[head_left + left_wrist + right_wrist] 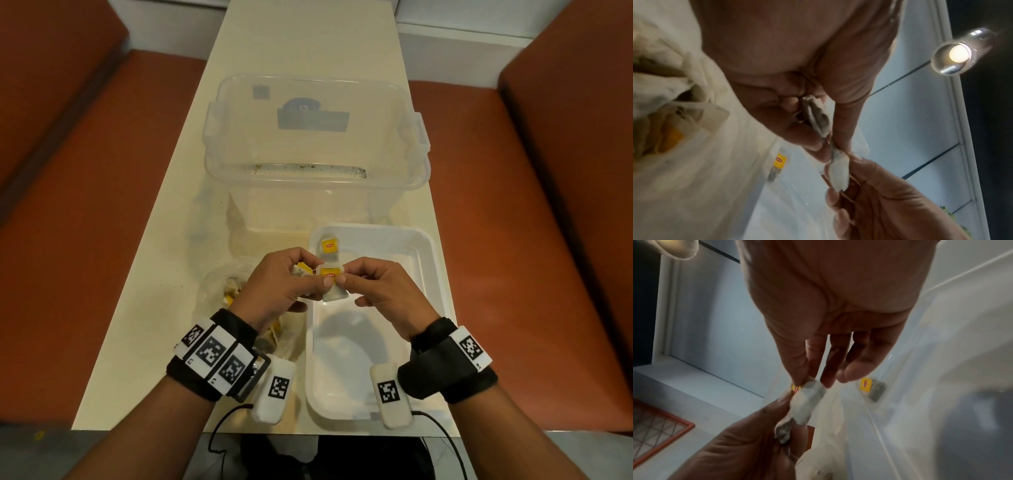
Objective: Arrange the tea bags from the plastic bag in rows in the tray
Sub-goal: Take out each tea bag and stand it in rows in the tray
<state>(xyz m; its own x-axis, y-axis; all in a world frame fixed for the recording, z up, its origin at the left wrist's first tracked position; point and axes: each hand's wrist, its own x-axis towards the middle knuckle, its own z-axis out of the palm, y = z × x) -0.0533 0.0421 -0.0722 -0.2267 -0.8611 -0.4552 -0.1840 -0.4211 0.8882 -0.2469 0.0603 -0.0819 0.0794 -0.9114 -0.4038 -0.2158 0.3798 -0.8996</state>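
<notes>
A white tray (432, 274) sits at the front right of the table, with one yellow-tagged tea bag (328, 247) lying in its far left corner. Over the tray's left rim both hands pinch a second tea bag (331, 278) by its top. My left hand (320, 280) also holds another tea bag (817, 116) curled in its fingers. My right hand (342, 278) pinches the shared tea bag (807, 400) with thumb and forefinger. The clear plastic bag (222, 291) of tea bags lies under my left hand.
A large clear storage box (315, 137) stands just behind the tray and bag. The narrow cream table (144, 308) has orange bench seats (85, 205) on both sides. Its front edge lies just under my wrists.
</notes>
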